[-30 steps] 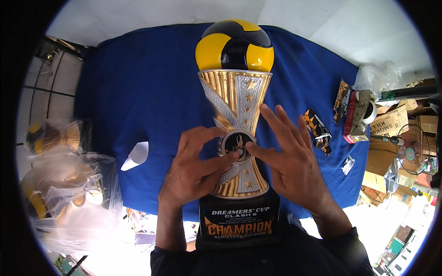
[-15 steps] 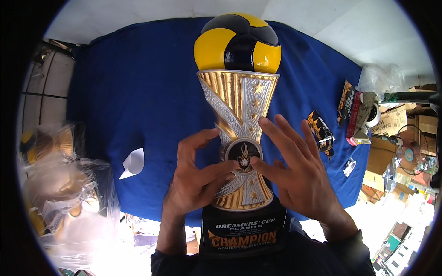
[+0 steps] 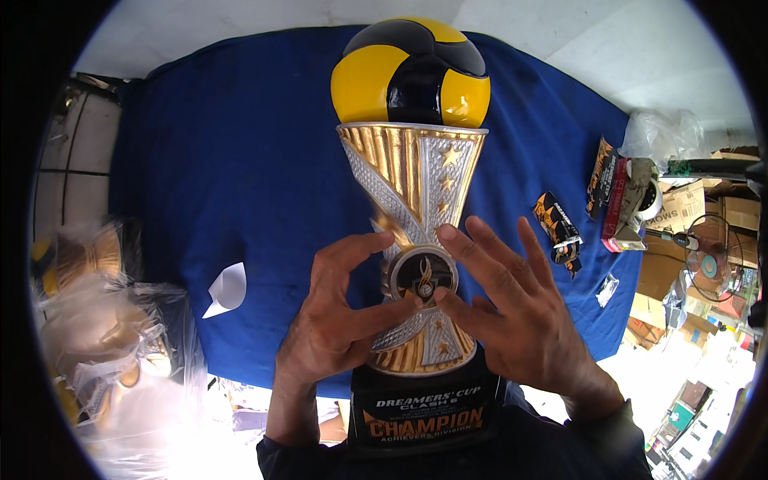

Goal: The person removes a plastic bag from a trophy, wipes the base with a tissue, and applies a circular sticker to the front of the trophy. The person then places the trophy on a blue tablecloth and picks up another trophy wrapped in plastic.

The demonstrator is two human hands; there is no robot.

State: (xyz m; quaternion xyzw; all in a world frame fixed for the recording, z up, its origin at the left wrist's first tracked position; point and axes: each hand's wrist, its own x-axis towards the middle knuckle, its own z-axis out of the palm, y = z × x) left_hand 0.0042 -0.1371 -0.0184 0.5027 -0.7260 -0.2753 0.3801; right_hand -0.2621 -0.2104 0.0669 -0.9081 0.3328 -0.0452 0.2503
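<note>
A tall gold and silver trophy [image 3: 398, 172] stands in front of me, topped by a glossy yellow and black volleyball [image 3: 372, 84]. Raised gold stars run down its front. A round black medallion [image 3: 424, 272] with a flame and ball emblem sits in a ring at its narrow waist. My left hand [image 3: 332, 312] has its thumb on the medallion's lower edge and its index finger apart, by the upper left of the ring. My right hand [image 3: 520, 320] is spread, thumb at the lower right edge, index fingertip near the top right. Below is the black printed base [image 3: 432, 416].
A blue cloth [image 3: 232, 160] covers the table. A white paper piece [image 3: 227, 290] lies left. Folded printed stickers [image 3: 556, 224], a tape roll [image 3: 650, 200] and a red box [image 3: 614, 208] are right. Plastic-wrapped trophies [image 3: 120, 344] stand far left; cardboard boxes [image 3: 680, 208] at right.
Both index fingertips have moved closer to the medallion's upper rim. The thumbs have shifted slightly down, staying at its lower edge. The trophy appears slightly lower at the waist.
</note>
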